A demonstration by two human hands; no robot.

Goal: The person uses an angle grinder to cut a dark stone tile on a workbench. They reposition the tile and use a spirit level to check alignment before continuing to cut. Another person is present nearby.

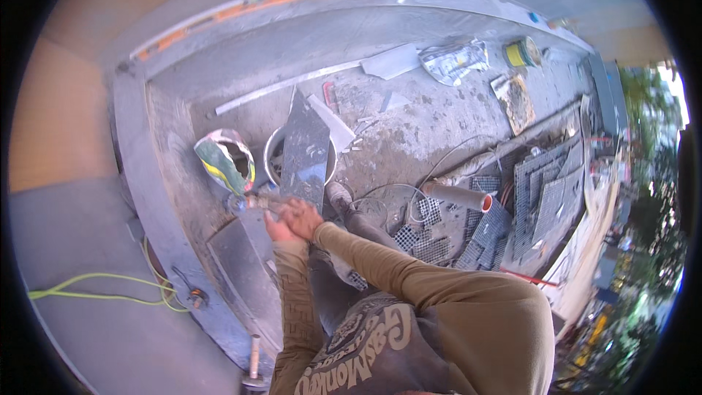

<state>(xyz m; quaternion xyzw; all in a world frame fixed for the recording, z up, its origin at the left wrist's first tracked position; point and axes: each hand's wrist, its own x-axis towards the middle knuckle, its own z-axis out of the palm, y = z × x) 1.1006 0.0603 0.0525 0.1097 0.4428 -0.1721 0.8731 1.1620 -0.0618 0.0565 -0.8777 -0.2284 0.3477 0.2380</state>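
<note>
A long dark grey tile piece (304, 148) leans across the top of a white bucket (271, 152), its lower end toward me. My right hand (302, 217) is closed at that lower end of the tile. Just left of it and touching it, my left hand (276, 230) is closed around a small greyish tool (251, 201) that pokes out to the left. What kind of tool it is stays too blurred to tell. Both forearms are in tan sleeves. My shoe (338, 195) stands beside the bucket.
A torn colourful sack (224, 161) sits left of the bucket, a flat dark slab (245, 271) below it. A yellow-green cable (102, 287) and a hammer (254, 366) lie lower left. Mesh tile sheets (541, 190), a roll (457, 196) and a yellow can (521, 53) crowd the right.
</note>
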